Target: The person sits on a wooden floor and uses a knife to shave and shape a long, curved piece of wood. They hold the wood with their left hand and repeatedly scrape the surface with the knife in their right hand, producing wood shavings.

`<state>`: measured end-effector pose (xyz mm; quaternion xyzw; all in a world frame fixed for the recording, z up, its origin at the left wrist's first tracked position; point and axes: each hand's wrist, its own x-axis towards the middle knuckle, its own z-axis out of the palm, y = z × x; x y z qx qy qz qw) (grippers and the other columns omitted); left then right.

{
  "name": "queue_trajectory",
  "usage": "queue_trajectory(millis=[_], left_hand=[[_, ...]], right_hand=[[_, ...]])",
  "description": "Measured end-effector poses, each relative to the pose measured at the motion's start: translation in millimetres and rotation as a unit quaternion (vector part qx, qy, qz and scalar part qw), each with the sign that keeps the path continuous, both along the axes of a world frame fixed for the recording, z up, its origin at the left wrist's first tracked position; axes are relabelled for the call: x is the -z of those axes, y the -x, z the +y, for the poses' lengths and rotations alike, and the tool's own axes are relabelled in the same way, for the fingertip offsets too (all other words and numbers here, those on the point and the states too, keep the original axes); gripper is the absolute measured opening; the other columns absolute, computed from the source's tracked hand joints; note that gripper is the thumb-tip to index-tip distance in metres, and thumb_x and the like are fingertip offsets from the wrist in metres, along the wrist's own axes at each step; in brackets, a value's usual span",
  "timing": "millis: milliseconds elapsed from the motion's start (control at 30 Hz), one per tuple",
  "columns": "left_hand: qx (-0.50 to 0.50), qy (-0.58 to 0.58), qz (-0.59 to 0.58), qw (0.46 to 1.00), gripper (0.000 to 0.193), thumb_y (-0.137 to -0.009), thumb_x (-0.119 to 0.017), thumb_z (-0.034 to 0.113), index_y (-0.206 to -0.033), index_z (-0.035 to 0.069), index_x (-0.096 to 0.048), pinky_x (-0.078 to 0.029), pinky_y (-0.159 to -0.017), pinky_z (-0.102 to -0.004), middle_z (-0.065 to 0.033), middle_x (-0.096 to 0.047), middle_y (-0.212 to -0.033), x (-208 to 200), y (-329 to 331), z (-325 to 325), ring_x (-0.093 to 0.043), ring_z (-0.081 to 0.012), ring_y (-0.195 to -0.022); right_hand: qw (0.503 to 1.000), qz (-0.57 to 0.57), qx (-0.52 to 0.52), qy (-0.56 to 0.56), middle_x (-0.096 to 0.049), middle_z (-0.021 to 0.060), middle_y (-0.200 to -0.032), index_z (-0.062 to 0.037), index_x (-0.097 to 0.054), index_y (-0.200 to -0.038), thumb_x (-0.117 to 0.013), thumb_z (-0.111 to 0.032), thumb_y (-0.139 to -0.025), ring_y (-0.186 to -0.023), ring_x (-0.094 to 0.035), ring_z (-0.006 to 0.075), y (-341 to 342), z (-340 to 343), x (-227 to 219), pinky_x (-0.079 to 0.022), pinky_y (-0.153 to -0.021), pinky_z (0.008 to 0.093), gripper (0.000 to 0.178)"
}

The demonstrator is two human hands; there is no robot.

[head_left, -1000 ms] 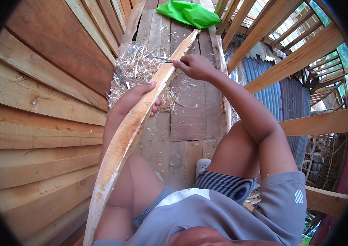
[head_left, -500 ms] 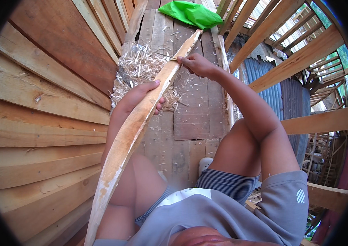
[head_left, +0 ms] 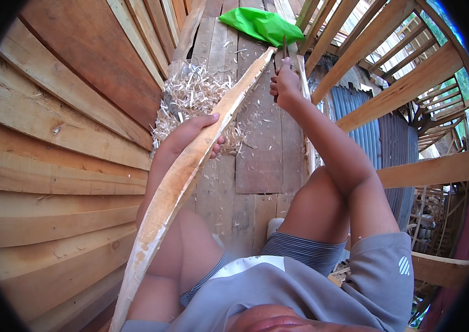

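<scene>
Shavings lie heaped on the far plank floor, left of a long pale wooden slat that slants from near left to far right. The left hand curls around the slat's middle, gripping it. The right hand, fist closed on a knife, sits beside the slat's far tip. A green bag lies beyond.

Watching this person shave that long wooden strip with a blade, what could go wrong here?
The left hand steadies the long wooden strip in line with the blade held by the right hand; a slip along the wood might cut fingers. Bare legs under the strip are exposed too. Loose shavings on the plank floor could be slippery underfoot.
</scene>
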<state>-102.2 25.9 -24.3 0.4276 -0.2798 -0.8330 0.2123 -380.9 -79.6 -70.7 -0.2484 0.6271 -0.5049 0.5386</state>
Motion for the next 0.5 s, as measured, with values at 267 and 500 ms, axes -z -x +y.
queue_trajectory(millis=[267,500], left_hand=[[0.0,-0.015,0.04,0.999,0.039,-0.098,-0.056,0.033,-0.121,0.004,-0.045,-0.052,-0.051,-0.029,-0.0113,-0.061,-0.082,-0.2,-0.6,-2.0,-0.06,-0.0163,-0.06],[-0.052,-0.01,-0.012,0.999,0.037,-0.097,-0.052,0.032,-0.122,0.005,-0.048,-0.048,-0.049,-0.0256,-0.0112,-0.058,-0.076,-16.2,9.5,6.0,-0.054,-0.0143,-0.055]], right_hand=[[0.836,0.415,-0.294,0.206,-0.066,0.0104,-0.085,0.001,-0.067,-0.105,-0.065,-0.036,-0.094,-0.077,-0.061,0.0184,-32.2,13.8,-12.3,-0.048,-0.069,0.034,0.038],[0.806,0.406,-0.358,0.238,-0.063,0.005,-0.079,0.0009,-0.065,-0.097,-0.068,-0.027,-0.093,-0.068,-0.056,0.0127,-13.1,34.1,-21.4,-0.046,-0.064,0.0307,0.029]])
